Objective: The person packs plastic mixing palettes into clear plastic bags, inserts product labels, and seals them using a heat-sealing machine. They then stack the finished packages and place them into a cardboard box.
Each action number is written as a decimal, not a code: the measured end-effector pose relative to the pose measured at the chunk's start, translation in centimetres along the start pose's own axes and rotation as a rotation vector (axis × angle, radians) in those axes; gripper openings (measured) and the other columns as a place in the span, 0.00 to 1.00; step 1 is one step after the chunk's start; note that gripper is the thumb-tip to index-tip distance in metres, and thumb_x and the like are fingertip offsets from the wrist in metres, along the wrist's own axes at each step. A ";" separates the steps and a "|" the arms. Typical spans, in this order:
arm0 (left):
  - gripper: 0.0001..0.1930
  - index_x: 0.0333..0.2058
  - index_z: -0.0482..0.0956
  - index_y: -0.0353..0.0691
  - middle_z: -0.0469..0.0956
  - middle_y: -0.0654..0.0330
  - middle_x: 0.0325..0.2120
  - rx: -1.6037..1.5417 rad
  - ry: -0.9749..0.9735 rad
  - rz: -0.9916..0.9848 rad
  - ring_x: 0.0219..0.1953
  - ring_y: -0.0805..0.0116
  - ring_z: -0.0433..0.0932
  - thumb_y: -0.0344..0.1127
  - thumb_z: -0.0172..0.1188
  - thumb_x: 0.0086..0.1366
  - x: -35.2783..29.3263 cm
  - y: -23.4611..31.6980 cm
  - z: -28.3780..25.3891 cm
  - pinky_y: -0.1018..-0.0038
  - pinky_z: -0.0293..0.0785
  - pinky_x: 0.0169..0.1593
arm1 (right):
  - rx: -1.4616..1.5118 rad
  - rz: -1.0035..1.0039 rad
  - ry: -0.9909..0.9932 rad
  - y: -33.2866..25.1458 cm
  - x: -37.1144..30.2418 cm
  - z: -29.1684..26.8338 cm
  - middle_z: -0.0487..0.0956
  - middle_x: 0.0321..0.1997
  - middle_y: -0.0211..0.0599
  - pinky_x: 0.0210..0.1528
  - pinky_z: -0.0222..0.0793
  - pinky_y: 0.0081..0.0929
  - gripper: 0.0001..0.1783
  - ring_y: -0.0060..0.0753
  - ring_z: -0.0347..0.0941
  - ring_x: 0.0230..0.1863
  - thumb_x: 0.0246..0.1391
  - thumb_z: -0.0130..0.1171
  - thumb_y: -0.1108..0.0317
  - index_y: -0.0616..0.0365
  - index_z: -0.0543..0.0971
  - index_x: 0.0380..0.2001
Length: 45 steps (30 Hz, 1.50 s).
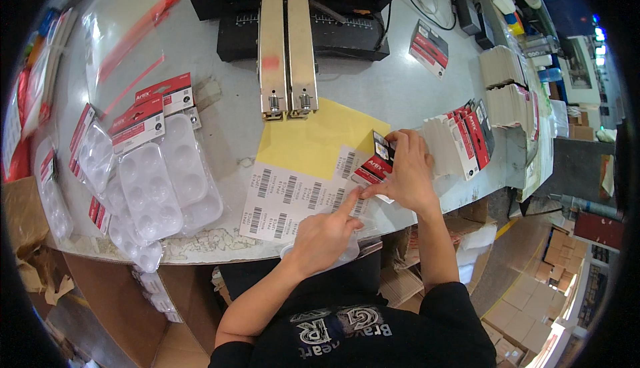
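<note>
Your two bare hands meet over a table [227, 125], seen from above. Your right hand [411, 168] has its fingers closed on a small red, black and white card [377, 163], gripping it at its right side. Your left hand [325, 240] reaches in from below, index finger stretched out to the card's lower left corner, the other fingers curled; whether they pinch anything, you cannot tell from here. Under and to the left of your left fingertips lie rows of white barcode labels [280, 198], with a yellow sheet [300, 143] showing beyond them. A clear plastic piece, partly hidden, sits beneath your left hand. Just right of your right fingers leans a stack of cards [460, 138]; farther ahead on that side lies another single card [429, 48]. Straight ahead of both sets of fingers stands a black machine [237, 38] with two metal rails [272, 48] pointing toward you. Well to the left of your fingers, bagged white palettes [150, 198] lie in a heap.
</note>
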<state>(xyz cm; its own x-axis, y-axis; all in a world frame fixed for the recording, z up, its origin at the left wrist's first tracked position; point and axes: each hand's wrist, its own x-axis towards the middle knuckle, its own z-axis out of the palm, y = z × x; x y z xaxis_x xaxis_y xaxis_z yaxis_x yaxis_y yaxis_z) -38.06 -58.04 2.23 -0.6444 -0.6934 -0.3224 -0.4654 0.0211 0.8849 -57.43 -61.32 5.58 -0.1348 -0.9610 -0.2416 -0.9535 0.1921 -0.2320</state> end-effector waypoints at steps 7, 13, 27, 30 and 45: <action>0.27 0.61 0.62 0.40 0.83 0.58 0.29 0.012 0.082 0.060 0.32 0.53 0.81 0.38 0.51 0.64 -0.1 -0.5 0.4 0.64 0.76 0.38 | -0.008 -0.024 0.011 -0.3 -0.1 -0.3 0.64 0.51 0.43 0.53 0.51 0.49 0.57 0.49 0.59 0.57 0.09 0.81 0.53 0.61 0.64 0.49; 0.27 0.61 0.62 0.41 0.82 0.55 0.28 0.074 -0.004 -0.023 0.30 0.50 0.80 0.39 0.51 0.65 0.1 -0.2 0.3 0.62 0.76 0.36 | -0.068 -0.110 0.174 -0.7 -1.3 -0.2 0.64 0.53 0.45 0.55 0.50 0.44 0.56 0.48 0.59 0.57 0.13 0.79 0.48 0.61 0.64 0.49; 0.11 0.42 0.76 0.29 0.83 0.54 0.36 -0.608 0.409 -0.091 0.40 0.75 0.79 0.33 0.51 0.69 -5.2 1.3 -6.8 0.80 0.73 0.44 | 0.709 -0.399 -0.406 -4.5 0.2 -6.2 0.82 0.36 0.37 0.41 0.73 0.24 0.31 0.25 0.77 0.37 0.37 0.76 0.61 0.64 0.76 0.44; 0.10 0.40 0.77 0.31 0.83 0.56 0.34 -0.554 0.436 -0.032 0.37 0.75 0.80 0.33 0.52 0.69 -5.3 2.0 -6.9 0.80 0.73 0.42 | 0.573 -0.372 -0.429 -6.3 1.9 -5.8 0.81 0.31 0.34 0.37 0.73 0.23 0.32 0.21 0.75 0.31 0.36 0.77 0.58 0.63 0.76 0.44; 0.07 0.33 0.78 0.35 0.78 0.63 0.21 -0.264 0.544 -0.064 0.23 0.80 0.69 0.32 0.56 0.66 -5.3 2.6 -7.2 0.81 0.66 0.29 | 0.646 -0.707 -0.383 -7.4 3.0 -4.6 0.79 0.22 0.43 0.28 0.69 0.26 0.23 0.43 0.75 0.23 0.40 0.73 0.57 0.62 0.76 0.33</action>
<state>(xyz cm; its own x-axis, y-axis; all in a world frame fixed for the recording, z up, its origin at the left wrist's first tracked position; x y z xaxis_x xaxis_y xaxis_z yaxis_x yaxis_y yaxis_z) -31.44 -59.49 8.65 -0.1848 -0.9575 -0.2212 -0.2820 -0.1640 0.9453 -51.96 -66.52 10.88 0.6032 -0.7899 -0.1104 -0.4392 -0.2135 -0.8727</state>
